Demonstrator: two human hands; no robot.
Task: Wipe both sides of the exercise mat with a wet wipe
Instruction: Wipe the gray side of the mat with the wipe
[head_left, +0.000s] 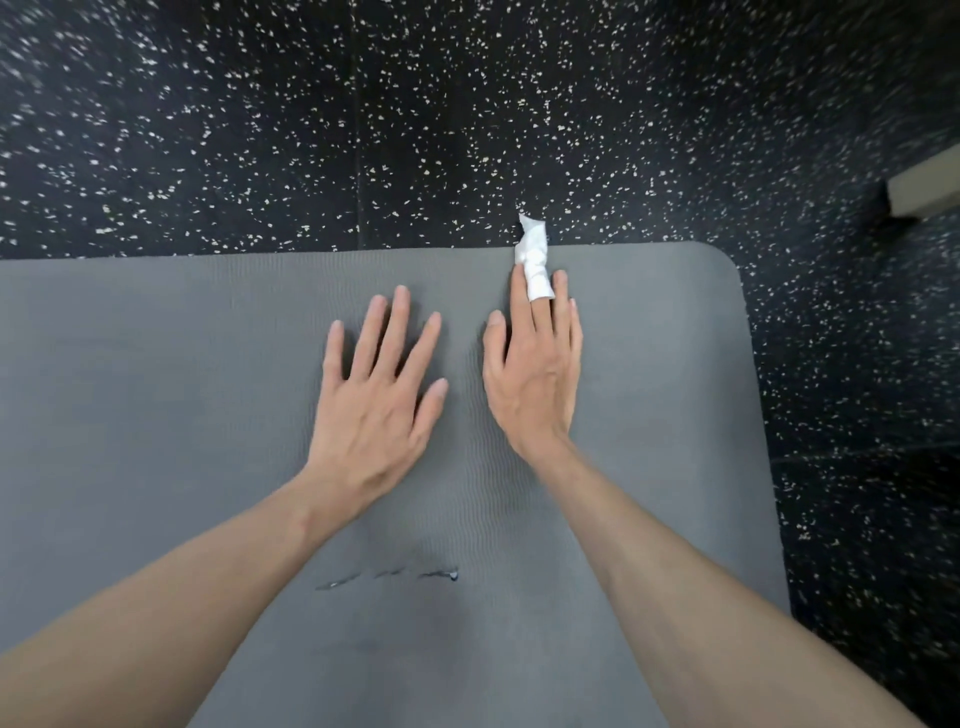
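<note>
Lying flat across the lower two thirds of the frame, the grey ribbed foam exercise mat (156, 389) rests on a black rubber floor flecked with white (467, 114), its rounded far corner showing at the upper right. Both bare forearms reach in from the bottom edge. The left hand (376, 395), just left of centre, is spread palm down on the mat with all its fingers straight and fanned apart, holding nothing. The right hand (535, 374), just beside it to the right, also lies palm down with straight fingers close together; a crumpled white wet wipe (534, 260) sits wrapped over the end of its middle finger, held between the neighbouring fingers (whether it is pinched or only draped cannot be told). The wipe's far end pokes past the mat's far edge over the floor. A few short dark streaks (387, 577) mark the mat between the forearms, lower centre. A pale block-shaped object (924, 189) sits at the right edge.
</note>
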